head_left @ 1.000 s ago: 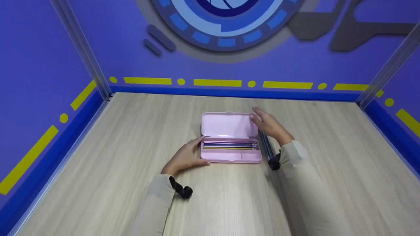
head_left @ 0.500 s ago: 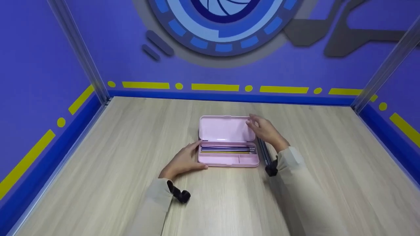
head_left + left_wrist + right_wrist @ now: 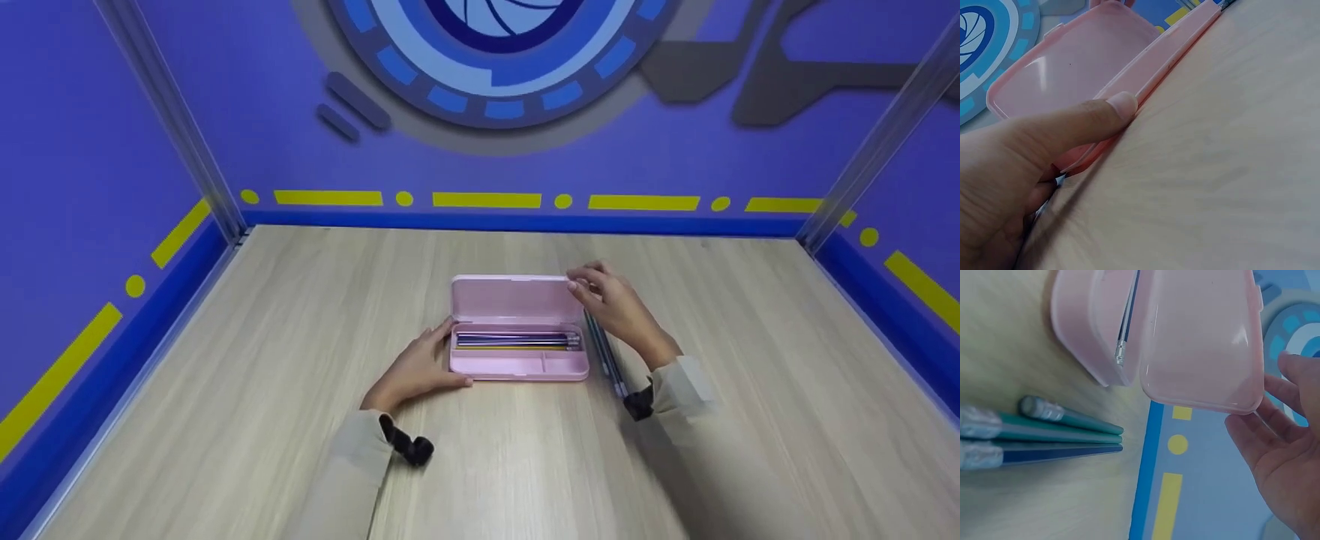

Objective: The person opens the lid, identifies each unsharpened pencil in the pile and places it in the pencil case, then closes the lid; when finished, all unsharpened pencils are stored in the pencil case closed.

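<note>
Hands at the pink pencil case (image 3: pixel 517 341)
Right hand (image 3: pixel 619 311), fingers relaxed, touches the raised lid (image 3: pixel 510 300) right of centre; left hand (image 3: pixel 416 367), fingers straight, braces the base.

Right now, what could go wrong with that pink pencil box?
The lid is partly raised under the right hand; if it snaps down, it might pinch the left hand's thumb on the box's edge. The loose pencils beside the box could be left out or get knocked away.

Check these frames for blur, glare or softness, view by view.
Head view: evenly lit and sharp. Left wrist view: thumb close and soft, table smeared. Right wrist view: glare on the pencil case lid, loose pencils blurred.
</note>
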Tool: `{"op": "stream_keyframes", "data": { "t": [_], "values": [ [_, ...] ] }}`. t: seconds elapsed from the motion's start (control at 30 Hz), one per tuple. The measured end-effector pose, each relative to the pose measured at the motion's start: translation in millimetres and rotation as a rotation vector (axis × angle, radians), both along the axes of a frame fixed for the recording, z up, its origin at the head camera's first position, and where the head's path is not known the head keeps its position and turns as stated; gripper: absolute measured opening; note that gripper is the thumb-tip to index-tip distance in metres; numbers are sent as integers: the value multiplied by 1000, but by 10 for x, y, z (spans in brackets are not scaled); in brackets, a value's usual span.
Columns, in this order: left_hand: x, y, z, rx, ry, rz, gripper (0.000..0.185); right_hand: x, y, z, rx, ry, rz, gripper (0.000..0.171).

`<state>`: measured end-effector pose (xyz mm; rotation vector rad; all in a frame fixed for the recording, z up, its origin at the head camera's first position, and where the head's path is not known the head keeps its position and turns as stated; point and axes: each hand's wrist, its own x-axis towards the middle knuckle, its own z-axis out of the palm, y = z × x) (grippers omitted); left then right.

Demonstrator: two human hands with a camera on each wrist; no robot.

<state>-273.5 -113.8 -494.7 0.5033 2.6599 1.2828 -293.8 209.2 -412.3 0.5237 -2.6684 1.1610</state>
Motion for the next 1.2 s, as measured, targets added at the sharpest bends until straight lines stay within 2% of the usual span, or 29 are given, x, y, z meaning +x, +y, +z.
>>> {"op": "stream_keyframes", "data": {
  "t": [0.23, 0.4, 0.53, 0.7, 0.97, 1.2],
  "values": [
    [1, 12, -8, 9, 41, -29, 112, 124, 16, -64, 46, -12, 8, 32],
    [-15, 20, -5, -5, 85, -43, 111, 235, 25, -98, 173, -30, 98, 38],
    [-27, 32, -5, 4, 78, -39, 111, 302, 11, -138, 231, -22, 165, 40],
    [2, 23, -8, 7, 43, -27, 114, 405, -10, -192, 299, 17, 212, 38],
    [25, 7, -20, 4, 16, -11, 113, 560, -183, -231, 576, 108, 254, 41],
    [29, -11, 0, -3, 24, -10, 111, 588, -302, -243, 673, 185, 270, 39]
  ]
}}
